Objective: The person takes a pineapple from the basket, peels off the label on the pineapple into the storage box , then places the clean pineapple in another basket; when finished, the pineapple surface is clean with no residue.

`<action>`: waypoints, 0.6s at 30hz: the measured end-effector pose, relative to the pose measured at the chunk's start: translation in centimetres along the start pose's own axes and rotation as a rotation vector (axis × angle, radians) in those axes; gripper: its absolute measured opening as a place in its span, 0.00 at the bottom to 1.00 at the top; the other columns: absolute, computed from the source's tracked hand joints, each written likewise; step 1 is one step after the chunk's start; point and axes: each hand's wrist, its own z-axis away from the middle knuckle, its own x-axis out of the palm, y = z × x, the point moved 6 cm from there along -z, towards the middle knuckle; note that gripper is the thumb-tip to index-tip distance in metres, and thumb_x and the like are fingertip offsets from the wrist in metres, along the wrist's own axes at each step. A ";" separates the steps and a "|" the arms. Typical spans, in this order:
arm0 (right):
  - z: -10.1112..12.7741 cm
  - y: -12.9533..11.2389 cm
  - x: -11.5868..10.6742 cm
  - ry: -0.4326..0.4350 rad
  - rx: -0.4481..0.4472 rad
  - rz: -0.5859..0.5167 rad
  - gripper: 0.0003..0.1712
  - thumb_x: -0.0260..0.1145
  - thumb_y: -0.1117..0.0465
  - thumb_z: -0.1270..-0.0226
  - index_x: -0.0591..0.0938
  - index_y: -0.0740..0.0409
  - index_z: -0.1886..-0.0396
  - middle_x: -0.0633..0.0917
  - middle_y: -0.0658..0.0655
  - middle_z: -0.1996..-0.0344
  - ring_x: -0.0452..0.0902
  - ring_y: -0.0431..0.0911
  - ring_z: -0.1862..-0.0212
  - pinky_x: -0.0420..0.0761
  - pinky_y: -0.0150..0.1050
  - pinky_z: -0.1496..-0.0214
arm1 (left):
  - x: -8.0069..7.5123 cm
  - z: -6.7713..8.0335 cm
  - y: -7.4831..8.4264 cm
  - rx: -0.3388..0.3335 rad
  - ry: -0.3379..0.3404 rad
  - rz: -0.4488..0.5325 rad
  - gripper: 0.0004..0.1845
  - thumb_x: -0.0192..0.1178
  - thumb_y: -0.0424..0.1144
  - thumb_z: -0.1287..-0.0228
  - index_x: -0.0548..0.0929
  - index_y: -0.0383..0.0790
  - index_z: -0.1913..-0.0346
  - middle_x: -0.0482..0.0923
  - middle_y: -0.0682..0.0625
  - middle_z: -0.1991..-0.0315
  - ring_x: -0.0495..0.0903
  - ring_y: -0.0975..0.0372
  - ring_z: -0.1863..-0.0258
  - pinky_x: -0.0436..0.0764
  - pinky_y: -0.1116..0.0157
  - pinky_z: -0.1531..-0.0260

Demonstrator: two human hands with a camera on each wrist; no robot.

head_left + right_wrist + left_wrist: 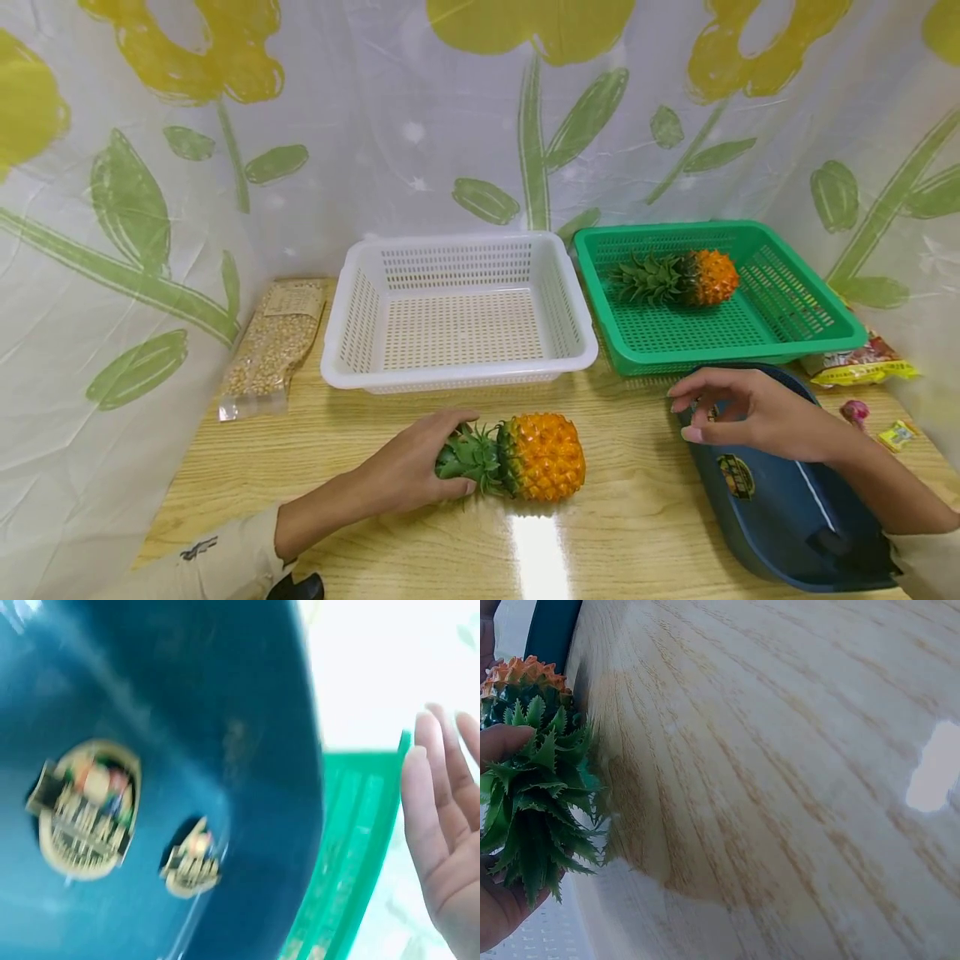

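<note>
The left hand (408, 468) is gripping the near pineapple (525, 457) by its leaves; the right hand (750, 412) is hovering relaxed over the blue tub (780, 508), whose sticker labels are blurring unreadably.

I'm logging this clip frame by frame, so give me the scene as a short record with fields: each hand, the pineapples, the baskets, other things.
left hand: grips the leafy crown of the near pineapple, which lies on its side on the wooden table
right hand: holds nothing, fingers loose, above the blue tub
second pineapple: lies in the green basket
white basket: holds nothing
other: bag of grains at left; snack packets at right
</note>
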 end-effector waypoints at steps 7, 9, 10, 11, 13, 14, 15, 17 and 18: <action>-1.7 -1.5 1.9 0.034 0.019 0.020 0.19 0.69 0.66 0.33 0.80 0.51 0.44 0.84 0.47 0.59 0.81 0.41 0.63 0.84 0.38 0.65 | 0.0 0.0 0.0 0.000 -0.001 0.004 0.45 0.75 0.49 0.44 0.66 0.43 0.26 0.69 0.42 0.29 0.71 0.45 0.32 0.72 0.41 0.36; -2.2 -1.9 2.5 0.041 0.014 0.031 0.19 0.70 0.64 0.33 0.81 0.49 0.44 0.84 0.47 0.58 0.81 0.40 0.63 0.84 0.37 0.65 | 0.0 0.0 0.1 0.003 0.001 0.004 0.45 0.75 0.48 0.44 0.65 0.42 0.26 0.68 0.42 0.28 0.70 0.45 0.32 0.72 0.41 0.35; -2.4 -2.1 2.8 0.042 0.015 0.029 0.19 0.70 0.64 0.33 0.81 0.49 0.44 0.84 0.47 0.57 0.81 0.40 0.63 0.84 0.38 0.65 | 0.0 0.0 0.1 0.004 0.001 0.003 0.45 0.75 0.48 0.44 0.65 0.42 0.26 0.68 0.42 0.28 0.70 0.45 0.32 0.72 0.41 0.35; -2.6 -2.2 3.1 0.044 0.014 0.031 0.19 0.70 0.63 0.33 0.81 0.48 0.44 0.84 0.47 0.56 0.81 0.40 0.62 0.84 0.38 0.65 | 0.1 0.0 0.1 0.004 0.002 0.003 0.45 0.75 0.48 0.44 0.65 0.42 0.26 0.68 0.42 0.28 0.70 0.45 0.32 0.72 0.41 0.35; -3.0 -2.5 3.7 0.050 0.008 0.028 0.19 0.70 0.63 0.33 0.81 0.47 0.43 0.84 0.47 0.55 0.81 0.40 0.61 0.84 0.38 0.65 | 0.1 0.0 0.0 0.003 0.004 0.006 0.45 0.75 0.48 0.45 0.65 0.42 0.26 0.68 0.42 0.28 0.70 0.45 0.32 0.72 0.41 0.35; -3.2 -2.7 3.9 0.055 0.009 0.027 0.19 0.70 0.62 0.33 0.81 0.47 0.43 0.84 0.48 0.54 0.81 0.40 0.60 0.85 0.38 0.65 | 0.0 0.0 0.0 0.001 0.006 0.007 0.45 0.75 0.48 0.45 0.66 0.43 0.26 0.68 0.42 0.28 0.70 0.45 0.32 0.72 0.41 0.35; -3.4 -2.8 4.2 0.060 0.012 0.024 0.19 0.70 0.62 0.33 0.81 0.47 0.43 0.84 0.48 0.53 0.81 0.40 0.59 0.85 0.38 0.65 | 0.0 0.0 0.0 0.001 0.007 0.009 0.45 0.75 0.48 0.45 0.66 0.43 0.26 0.69 0.42 0.29 0.71 0.45 0.33 0.73 0.41 0.36; -3.8 -2.9 4.6 0.075 0.015 0.020 0.19 0.71 0.61 0.33 0.81 0.46 0.44 0.84 0.50 0.52 0.81 0.41 0.58 0.85 0.38 0.65 | 0.0 0.0 0.0 0.003 0.011 0.012 0.45 0.75 0.47 0.45 0.66 0.43 0.27 0.69 0.42 0.29 0.72 0.46 0.34 0.74 0.42 0.37; -4.0 -3.0 4.9 0.080 0.018 0.021 0.19 0.71 0.61 0.33 0.81 0.46 0.44 0.84 0.50 0.51 0.81 0.42 0.57 0.84 0.38 0.64 | 0.0 0.0 0.0 0.004 0.013 0.013 0.45 0.76 0.47 0.45 0.66 0.43 0.27 0.70 0.42 0.30 0.73 0.46 0.34 0.75 0.43 0.38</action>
